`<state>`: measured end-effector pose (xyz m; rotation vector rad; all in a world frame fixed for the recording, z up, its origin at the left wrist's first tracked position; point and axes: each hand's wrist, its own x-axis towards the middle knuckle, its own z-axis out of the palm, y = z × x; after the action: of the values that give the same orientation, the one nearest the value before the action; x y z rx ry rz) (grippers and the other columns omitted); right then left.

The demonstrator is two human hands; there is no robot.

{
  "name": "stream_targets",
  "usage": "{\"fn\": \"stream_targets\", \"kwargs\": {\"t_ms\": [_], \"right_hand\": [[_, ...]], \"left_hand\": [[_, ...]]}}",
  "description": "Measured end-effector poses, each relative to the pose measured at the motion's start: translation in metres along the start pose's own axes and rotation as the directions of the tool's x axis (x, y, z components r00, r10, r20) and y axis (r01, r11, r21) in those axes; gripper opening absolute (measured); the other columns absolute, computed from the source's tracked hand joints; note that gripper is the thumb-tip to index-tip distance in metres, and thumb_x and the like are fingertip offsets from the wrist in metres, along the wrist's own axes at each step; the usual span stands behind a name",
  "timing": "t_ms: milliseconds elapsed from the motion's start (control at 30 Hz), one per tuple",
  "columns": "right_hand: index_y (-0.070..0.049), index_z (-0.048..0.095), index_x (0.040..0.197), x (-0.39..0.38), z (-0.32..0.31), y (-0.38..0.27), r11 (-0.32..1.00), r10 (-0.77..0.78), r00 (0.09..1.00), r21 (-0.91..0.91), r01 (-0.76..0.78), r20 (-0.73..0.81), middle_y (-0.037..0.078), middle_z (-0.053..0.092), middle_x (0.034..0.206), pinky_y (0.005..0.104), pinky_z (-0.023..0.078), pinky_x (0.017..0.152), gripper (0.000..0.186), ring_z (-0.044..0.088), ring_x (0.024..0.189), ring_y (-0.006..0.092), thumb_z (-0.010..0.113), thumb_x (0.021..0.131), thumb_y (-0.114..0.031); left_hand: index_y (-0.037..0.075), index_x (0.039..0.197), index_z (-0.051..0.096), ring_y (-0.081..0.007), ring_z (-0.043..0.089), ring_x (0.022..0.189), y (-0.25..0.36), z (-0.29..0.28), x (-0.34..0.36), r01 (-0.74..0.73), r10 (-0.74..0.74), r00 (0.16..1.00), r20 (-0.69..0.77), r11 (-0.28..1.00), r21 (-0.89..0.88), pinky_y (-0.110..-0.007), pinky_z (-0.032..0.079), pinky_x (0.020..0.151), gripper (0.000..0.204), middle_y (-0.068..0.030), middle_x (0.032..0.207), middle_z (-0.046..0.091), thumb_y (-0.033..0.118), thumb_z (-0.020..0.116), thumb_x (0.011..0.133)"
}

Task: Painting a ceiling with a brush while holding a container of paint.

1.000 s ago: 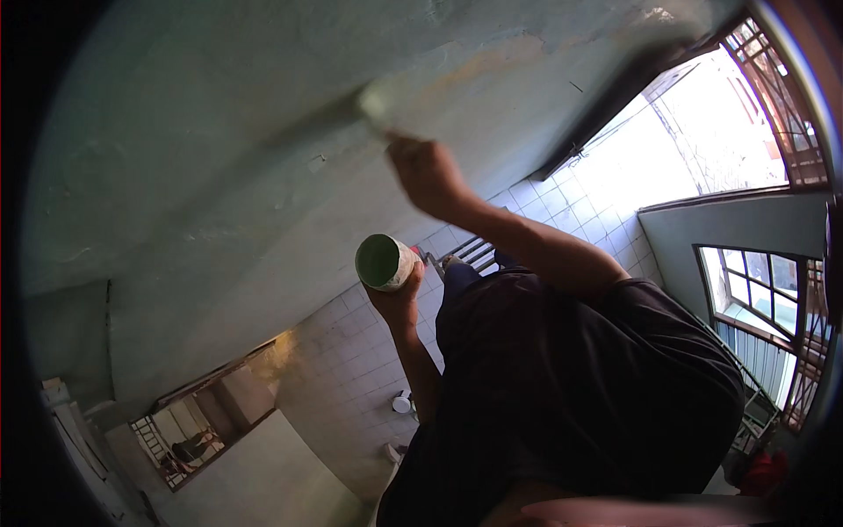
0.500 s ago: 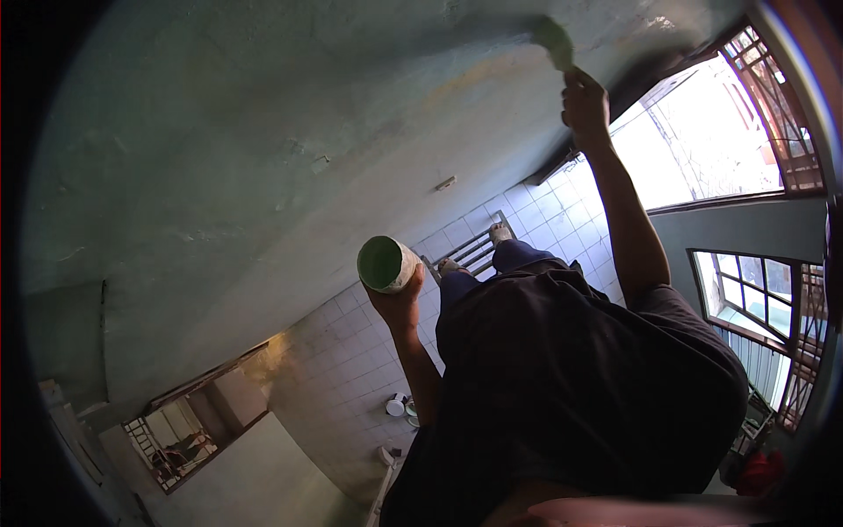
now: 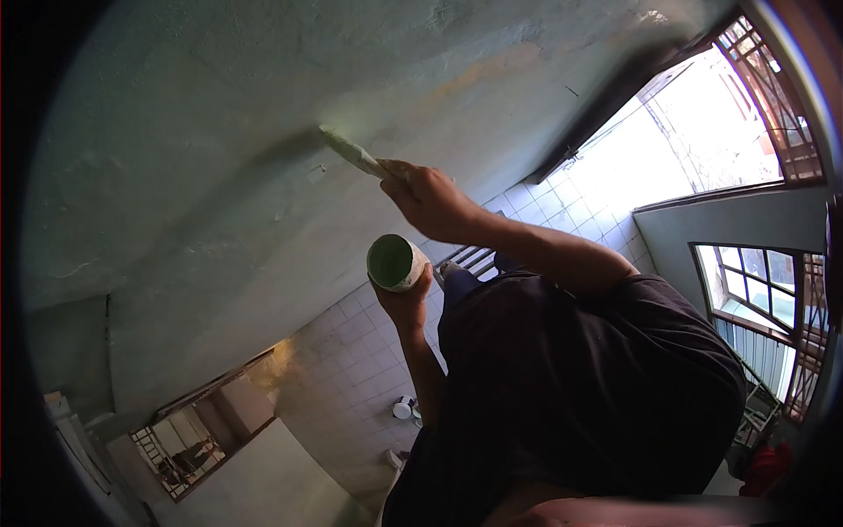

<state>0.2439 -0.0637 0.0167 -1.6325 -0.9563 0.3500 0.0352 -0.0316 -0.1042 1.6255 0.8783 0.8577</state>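
My right hand [image 3: 430, 200] is closed around the handle of a paintbrush [image 3: 351, 152]. The brush points up and left, its tip at or close to the pale green wall [image 3: 219, 167]; I cannot tell whether it touches. Below it, my left hand [image 3: 406, 303] grips a round white paint cup [image 3: 395, 263] from beneath and the side. The cup's mouth faces me, and its inside is coated pale green. An orange-brown patch [image 3: 487, 70] marks the wall to the upper right of the brush.
I stand on a slatted wooden bench [image 3: 479, 263] over a white tiled floor [image 3: 347, 342]. A small white tub [image 3: 403, 407] rests on the floor. At right are a bright doorway [image 3: 694, 132] and a barred window [image 3: 755, 281]; a framed opening [image 3: 189, 443] is at lower left.
My right hand has swung with the brush from the upper right, near the doorway, down and left to above the cup. My left hand and the cup have barely shifted.
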Motion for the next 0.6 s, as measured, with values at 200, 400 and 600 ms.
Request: {"fn": "stream_targets", "kwargs": {"t_ms": [200, 400, 600], "right_hand": [[-0.002, 0.068, 0.133, 0.028, -0.107, 0.056, 0.967, 0.166, 0.980, -0.179, -0.184, -0.112, 0.025, 0.075, 0.109, 0.0420, 0.057, 0.084, 0.036, 0.073, 0.091, 0.0339, 0.059, 0.108, -0.026], [-0.010, 0.071, 0.132, 0.026, -0.236, 0.173, 0.889, 0.125, 0.790, -0.285, -0.357, -0.600, 0.000, 0.064, 0.077, 0.0282, 0.044, 0.047, 0.033, 0.053, 0.058, 0.0075, 0.059, 0.106, -0.027], [-0.005, 0.053, 0.150, 0.043, -0.142, 0.123, 0.830, 0.446, 0.828, 0.504, -0.240, -0.340, 0.007, 0.072, 0.095, 0.0253, 0.049, 0.052, 0.044, 0.055, 0.062, 0.0083, 0.053, 0.106, -0.007]], "left_hand": [[0.003, 0.136, 0.053, -0.0233, 0.065, 0.114, 0.003, 0.008, 0.003, 0.033, -0.035, 0.998, 0.052, 0.999, 0.042, -0.039, 0.053, 0.102, 0.082, -0.0112, 0.126, 0.063, 0.020, 0.098, 0.070], [0.004, 0.135, 0.054, -0.0223, 0.068, 0.110, 0.005, 0.011, -0.001, 0.084, -0.077, 0.991, 0.109, 0.994, -0.063, -0.038, 0.055, 0.099, 0.079, -0.0100, 0.122, 0.067, 0.020, 0.098, 0.071], [0.004, 0.134, 0.055, -0.0210, 0.068, 0.110, 0.008, 0.003, -0.016, 0.044, -0.042, 0.998, 0.052, 0.998, -0.041, -0.038, 0.055, 0.098, 0.078, -0.0099, 0.122, 0.068, 0.020, 0.098, 0.071]]}}
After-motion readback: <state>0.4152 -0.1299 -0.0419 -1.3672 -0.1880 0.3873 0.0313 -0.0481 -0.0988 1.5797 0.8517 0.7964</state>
